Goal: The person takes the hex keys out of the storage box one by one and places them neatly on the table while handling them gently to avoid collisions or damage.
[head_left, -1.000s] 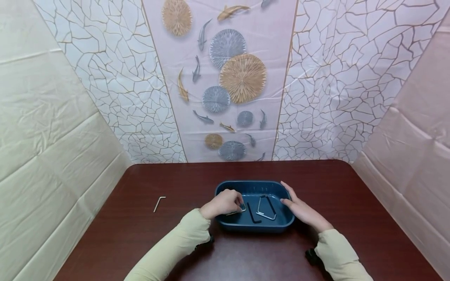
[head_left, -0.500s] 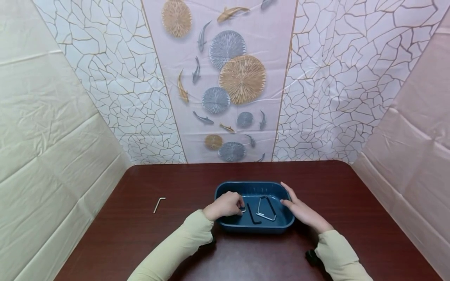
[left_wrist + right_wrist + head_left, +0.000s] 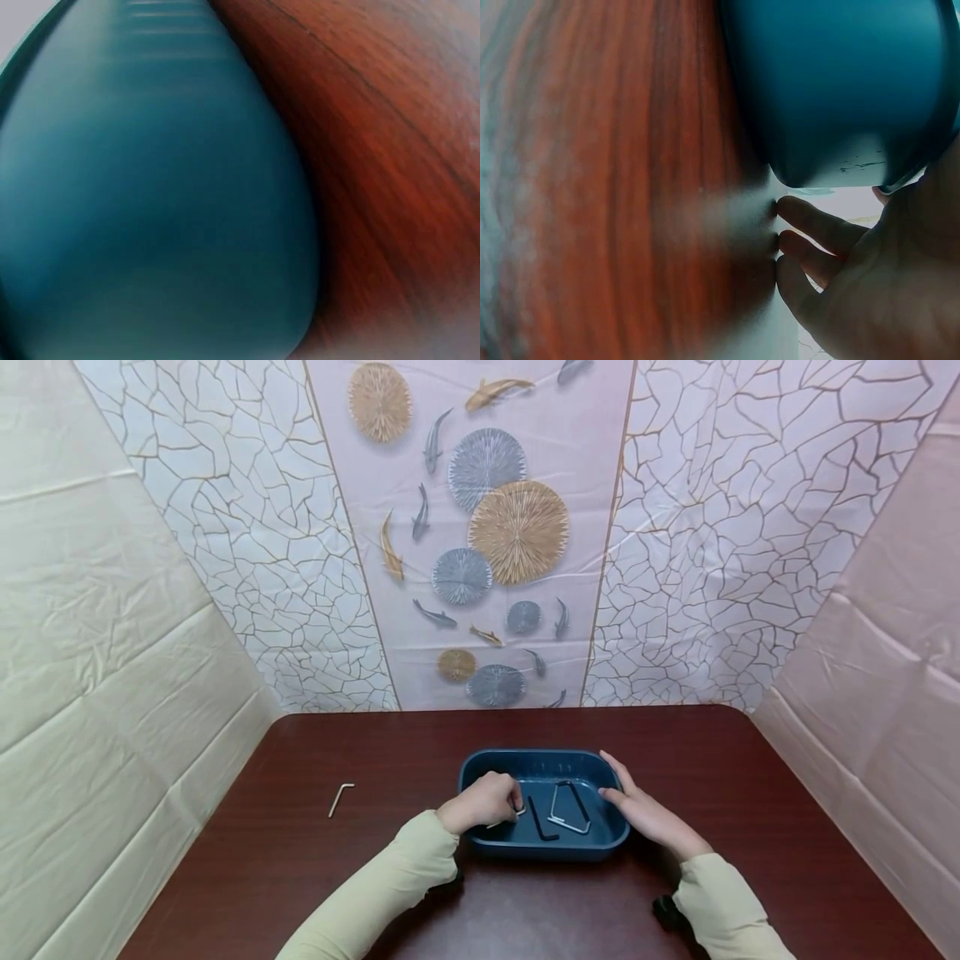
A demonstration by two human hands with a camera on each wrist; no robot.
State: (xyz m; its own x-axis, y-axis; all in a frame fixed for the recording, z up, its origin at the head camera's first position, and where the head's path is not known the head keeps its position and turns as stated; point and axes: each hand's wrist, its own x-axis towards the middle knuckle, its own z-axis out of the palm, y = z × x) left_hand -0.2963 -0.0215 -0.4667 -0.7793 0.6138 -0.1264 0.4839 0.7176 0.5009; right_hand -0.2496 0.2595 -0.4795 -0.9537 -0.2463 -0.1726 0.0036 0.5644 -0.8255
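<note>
A blue plastic tray (image 3: 543,852) stands on the dark red table. My left hand (image 3: 483,799) reaches into its left part with curled fingers, which pinch a silver hex key (image 3: 521,812) mostly hidden under them. My right hand (image 3: 648,814) holds the tray's right end, thumb inside the rim and the other fingers outside. In the right wrist view, several fingers (image 3: 817,225) extend below the tray's wall (image 3: 840,90). A black hex key (image 3: 536,818) lies mid-tray. Right of it are silver L-shaped keys (image 3: 573,827) and a black one (image 3: 579,802).
A single silver hex key (image 3: 340,799) lies on the table (image 3: 405,752) left of the tray. Patterned cloth (image 3: 480,610) hangs behind the table's far edge. Plain cream cloth (image 3: 112,693) rises along the left side. The left wrist view shows only the tray's outer wall (image 3: 165,165) and wood.
My left hand has shifted slightly right and down inside the tray, and the hex key at its fingers has turned a little. My right hand stays at the tray's end.
</note>
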